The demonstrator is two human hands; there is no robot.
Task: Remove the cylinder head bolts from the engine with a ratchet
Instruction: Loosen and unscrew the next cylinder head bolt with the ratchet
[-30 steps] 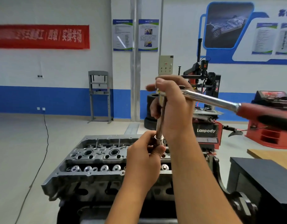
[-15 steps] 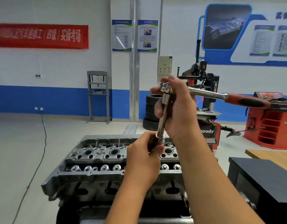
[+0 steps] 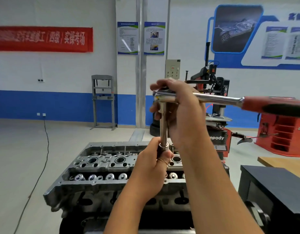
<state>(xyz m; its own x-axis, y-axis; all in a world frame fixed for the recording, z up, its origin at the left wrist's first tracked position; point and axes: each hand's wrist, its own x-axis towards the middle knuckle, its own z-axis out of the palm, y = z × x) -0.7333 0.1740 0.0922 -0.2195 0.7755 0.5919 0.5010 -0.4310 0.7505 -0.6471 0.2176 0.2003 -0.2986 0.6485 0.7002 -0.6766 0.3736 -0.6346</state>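
Far left: red banner (image 3: 42, 39) on wall, cable (image 3: 44, 149) trailing over floor, grey press frame (image 3: 103, 102) against blue band. None of it in play.

Centre, low: engine (image 3: 102, 168) with head uppermost, row of valve springs along near side, two open wells behind. Long axis running left to right across view. No bolt head clearly made out; any bolt under the tool hidden by the fist.

Left hand (image 3: 152, 171) clenched round socket (image 3: 163, 148) at foot of extension (image 3: 163, 122), just above the head's top face near its middle. Whether socket sits on a bolt or hangs free above it: cannot tell, contact point masked by fingers.

Extension standing nearly upright, shiny, rising from left fist to ratchet (image 3: 218, 99) head. Right hand (image 3: 181, 112) closed over that head and upper extension, thumb side toward camera. Handle running out level to the right, red-and-black end cut off by frame edge.

Turning relation: bolt axis vertical, straight down from both grips; handle at right angles to it, swing plane level. Left hand nearer the bolt, right hand nearer the handle, though gripping at the head, not at the far end, so little leverage as held.

Right side: tyre changer (image 3: 215, 92) behind hands, red cabinet (image 3: 284, 132), dark desk (image 3: 274, 190) corner low right.
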